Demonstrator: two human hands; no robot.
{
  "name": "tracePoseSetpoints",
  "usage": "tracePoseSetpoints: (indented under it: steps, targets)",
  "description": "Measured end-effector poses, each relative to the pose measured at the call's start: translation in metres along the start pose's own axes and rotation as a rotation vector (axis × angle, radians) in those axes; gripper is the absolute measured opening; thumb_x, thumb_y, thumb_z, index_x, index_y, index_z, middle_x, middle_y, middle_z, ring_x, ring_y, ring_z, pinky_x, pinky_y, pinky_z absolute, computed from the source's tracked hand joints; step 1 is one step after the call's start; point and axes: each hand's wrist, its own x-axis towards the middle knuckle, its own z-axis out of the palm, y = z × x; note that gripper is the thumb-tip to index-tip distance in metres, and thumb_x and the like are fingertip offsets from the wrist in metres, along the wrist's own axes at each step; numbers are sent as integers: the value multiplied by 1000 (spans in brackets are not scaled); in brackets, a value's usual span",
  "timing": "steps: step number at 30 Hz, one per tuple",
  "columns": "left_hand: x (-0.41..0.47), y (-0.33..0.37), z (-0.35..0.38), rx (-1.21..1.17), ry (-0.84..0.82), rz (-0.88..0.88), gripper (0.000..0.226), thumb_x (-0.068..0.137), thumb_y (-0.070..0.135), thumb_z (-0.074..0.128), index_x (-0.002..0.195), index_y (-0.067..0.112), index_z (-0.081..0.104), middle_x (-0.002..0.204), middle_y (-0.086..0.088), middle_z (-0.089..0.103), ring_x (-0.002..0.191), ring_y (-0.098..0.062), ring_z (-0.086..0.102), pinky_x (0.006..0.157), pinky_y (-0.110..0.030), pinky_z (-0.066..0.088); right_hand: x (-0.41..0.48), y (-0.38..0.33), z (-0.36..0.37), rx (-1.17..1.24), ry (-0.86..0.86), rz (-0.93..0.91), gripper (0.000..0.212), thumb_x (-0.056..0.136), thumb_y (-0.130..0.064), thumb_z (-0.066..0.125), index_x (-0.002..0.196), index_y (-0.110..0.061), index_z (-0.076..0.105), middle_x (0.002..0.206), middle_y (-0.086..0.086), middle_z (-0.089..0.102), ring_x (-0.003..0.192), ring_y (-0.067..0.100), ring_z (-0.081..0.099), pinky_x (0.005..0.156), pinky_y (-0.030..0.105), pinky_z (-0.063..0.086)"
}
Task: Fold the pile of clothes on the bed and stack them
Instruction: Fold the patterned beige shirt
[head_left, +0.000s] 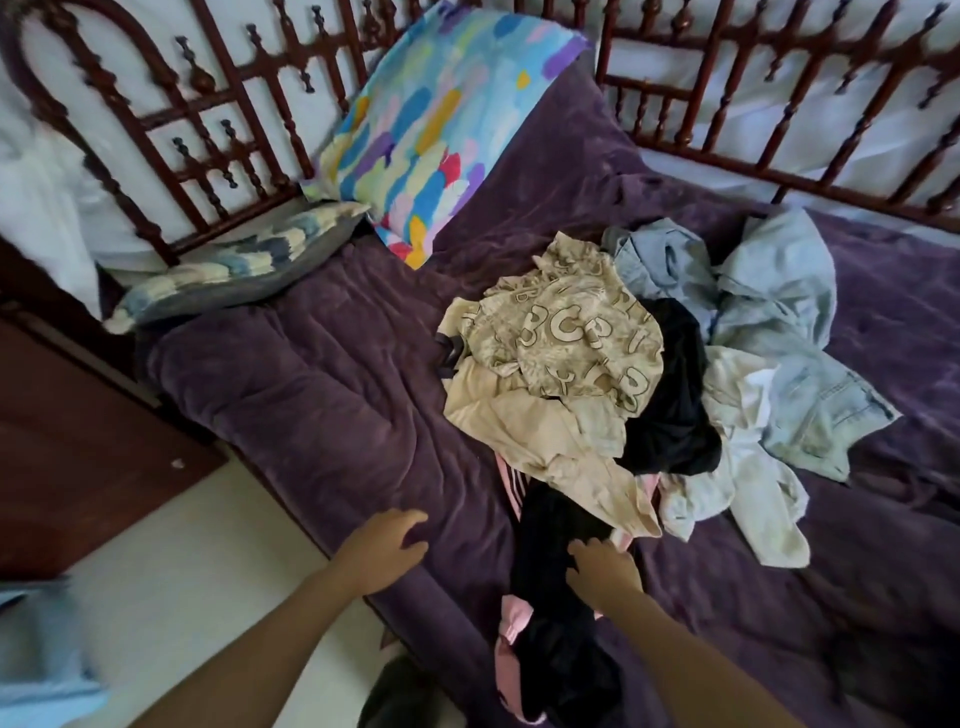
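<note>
A loose pile of clothes lies on the purple bed cover (322, 395). On top sits a beige letter-print garment (566, 332), with a cream garment (561, 447) below it, a black one (675, 405) beside them and pale blue denim pieces (779, 322) to the right. A black and pink garment (561, 613) trails off the near bed edge. My right hand (605, 569) rests on that black garment, fingers slightly bent. My left hand (387, 545) hovers open over the bed edge, holding nothing.
A multicoloured pillow (441, 130) leans on the dark metal headboard (208, 104), with a blue-and-cream pillow (234, 265) lying to its left. A railing (779, 104) runs along the far side. A brown cabinet (78, 426) and white floor (208, 571) lie to the left.
</note>
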Motion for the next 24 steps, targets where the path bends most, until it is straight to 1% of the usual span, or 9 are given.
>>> tracePoseSetpoints:
  steps: [2,5,8,10,12,15,17,20,24]
  targets:
    - [11,-2,-3,-2,-8,8,46,94,30,50,138,17,42,139,-1,47,128,-16,43,105,-28,34,4,-4,-2,40,8,23,39,95,-29,38,131,-16,42,130,8,48,123,27,43,100,36,36]
    - [32,-1,-9,-3,-16,34,45,95,30,49,138,18,43,138,0,47,128,-15,43,104,-26,34,9,-12,-8,143,42,71,39,96,-30,38,133,-17,42,129,7,48,122,25,43,99,35,37]
    - [60,-1,-14,9,-78,79,43,95,29,48,137,18,43,136,1,48,126,-13,44,102,-23,33,10,-16,-16,280,97,152,39,95,-30,40,132,-18,42,129,5,48,121,23,44,95,31,39]
    - [83,-2,-19,27,-134,126,42,94,29,49,134,17,46,133,0,52,121,-13,48,98,-21,35,9,-16,-21,354,135,240,37,95,-31,41,130,-19,44,128,5,48,121,23,44,93,30,40]
    - [107,-1,-27,34,-189,169,40,94,28,50,132,16,48,128,-2,54,116,-15,51,96,-23,38,7,-16,-25,422,167,351,38,93,-31,42,129,-20,45,128,4,50,121,24,44,93,30,41]
    - [139,-4,-40,40,-230,259,42,94,27,51,133,15,47,132,-3,52,120,-16,50,100,-25,37,6,-26,-32,505,197,500,38,92,-30,44,129,-19,47,131,4,49,122,23,43,93,31,42]
    - [156,-10,-49,62,-251,317,42,94,28,51,134,16,46,134,-1,50,122,-15,48,100,-23,35,9,-41,-36,562,196,585,37,92,-29,45,128,-17,48,131,6,47,121,24,44,91,32,44]
    - [182,-27,-61,97,-276,347,41,94,29,50,133,17,46,133,-2,51,121,-15,49,97,-24,36,15,-71,-34,630,150,663,39,92,-29,46,130,-19,46,131,6,48,119,24,48,89,31,45]
    - [207,-37,-71,127,-285,353,43,95,31,49,135,17,45,136,-2,50,123,-15,48,97,-24,36,20,-99,-28,625,52,714,45,93,-31,45,136,-23,40,134,3,45,127,22,40,93,27,39]
